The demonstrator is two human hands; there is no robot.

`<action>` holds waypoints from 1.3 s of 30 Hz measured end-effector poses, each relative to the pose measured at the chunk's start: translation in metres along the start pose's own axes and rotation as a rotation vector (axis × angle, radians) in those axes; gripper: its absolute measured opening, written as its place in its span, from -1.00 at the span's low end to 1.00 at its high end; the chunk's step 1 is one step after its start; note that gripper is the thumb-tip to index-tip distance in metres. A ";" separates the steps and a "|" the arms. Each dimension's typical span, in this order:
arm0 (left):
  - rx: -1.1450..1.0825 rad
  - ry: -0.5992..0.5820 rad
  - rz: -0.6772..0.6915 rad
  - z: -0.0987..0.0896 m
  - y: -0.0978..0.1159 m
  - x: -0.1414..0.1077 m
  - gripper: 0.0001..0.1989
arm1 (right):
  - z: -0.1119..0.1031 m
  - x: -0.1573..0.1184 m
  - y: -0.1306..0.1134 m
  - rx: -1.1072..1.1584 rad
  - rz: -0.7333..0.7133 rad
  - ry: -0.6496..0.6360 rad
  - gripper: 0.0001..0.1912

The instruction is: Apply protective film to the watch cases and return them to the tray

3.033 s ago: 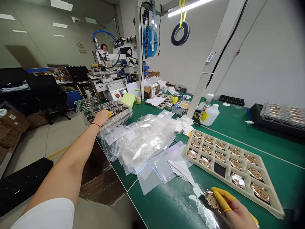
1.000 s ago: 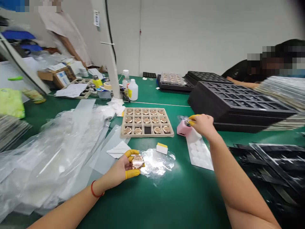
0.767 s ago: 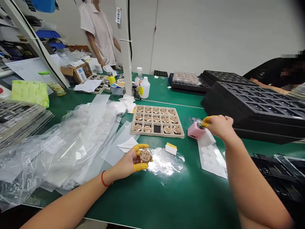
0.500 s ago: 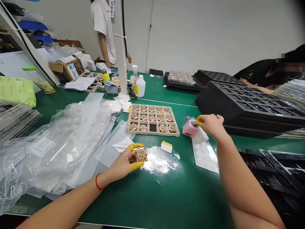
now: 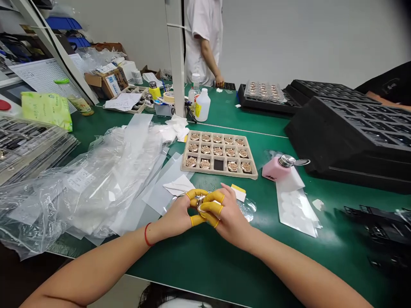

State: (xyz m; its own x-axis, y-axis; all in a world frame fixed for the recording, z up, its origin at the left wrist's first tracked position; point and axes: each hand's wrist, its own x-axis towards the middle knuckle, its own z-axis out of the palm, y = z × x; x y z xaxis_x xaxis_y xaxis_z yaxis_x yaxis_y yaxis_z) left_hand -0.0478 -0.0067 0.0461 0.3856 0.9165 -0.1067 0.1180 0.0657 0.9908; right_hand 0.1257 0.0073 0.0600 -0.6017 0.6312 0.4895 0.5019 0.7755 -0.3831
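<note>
Low over the front of the table, my left hand (image 5: 181, 214) pinches a round rose-gold watch case (image 5: 199, 202) by its edge. Yellow finger cots cover several fingertips of both hands. My right hand (image 5: 227, 214) has its fingers curled closed against the same watch case, hiding much of it; whether a small pad is tucked under them I cannot tell. Just beyond is a beige compartment tray (image 5: 221, 172) with watch cases in rows, one front-row compartment showing its dark bottom. To its right stands a pink pump bottle (image 5: 275, 170) with its metal lid up.
White sheets with round pads (image 5: 297, 209) lie right of my hands. A small white-and-yellow block (image 5: 239, 193) sits behind my right hand. Plastic bags (image 5: 96, 192) spread at left. Black foam trays (image 5: 353, 145) are stacked at right. A person in white (image 5: 205, 42) stands behind the table.
My right hand has left the pink bottle and come left to the watch case in my left hand. The bottle's metal lid now stands open. The view has shifted, and the standing person's hand is lower.
</note>
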 end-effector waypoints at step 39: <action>0.034 0.092 -0.165 -0.004 -0.009 0.008 -0.38 | -0.085 -0.062 0.082 -0.496 0.772 -0.016 -0.72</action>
State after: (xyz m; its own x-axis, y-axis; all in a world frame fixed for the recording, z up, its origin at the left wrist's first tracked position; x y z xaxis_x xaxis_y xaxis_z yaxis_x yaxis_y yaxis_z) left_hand -0.0494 0.0017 0.0365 0.2727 0.9268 -0.2583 0.2044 0.2066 0.9569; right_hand 0.2567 0.0307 0.0651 0.0045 0.9743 0.2252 0.9752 0.0456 -0.2168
